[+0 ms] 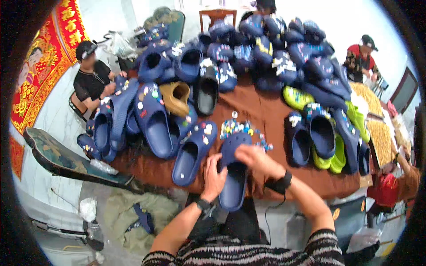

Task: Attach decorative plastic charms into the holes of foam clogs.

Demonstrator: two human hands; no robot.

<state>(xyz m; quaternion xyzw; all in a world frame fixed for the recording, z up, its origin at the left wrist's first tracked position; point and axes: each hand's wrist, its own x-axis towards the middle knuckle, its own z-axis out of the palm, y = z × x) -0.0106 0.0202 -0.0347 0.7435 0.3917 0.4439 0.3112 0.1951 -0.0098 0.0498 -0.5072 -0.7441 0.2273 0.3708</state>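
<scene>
A navy blue clog [232, 188] points away from me at the table's near edge. Its upper has holes and shows no charms. My left hand [214, 179] grips its left side, thumb and fingers closed on the rim. Over the right side of the upper is my right hand [259, 162], slightly blurred, its fingers drawn together against the clog; whatever they may hold is too small to make out. Just beyond lies a scatter of small colourful shoe charms [242, 127]. To the left rests another navy clog [194, 153] with charms on its upper.
Navy clogs with charms [153, 119] crowd the left, and a tall heap of clogs [266, 48] fills the far side. Lime green clogs [338, 153] stand among navy ones at right. A brown cloth [266, 104] covers the table. A person [91, 75] sits at left; others are farther off.
</scene>
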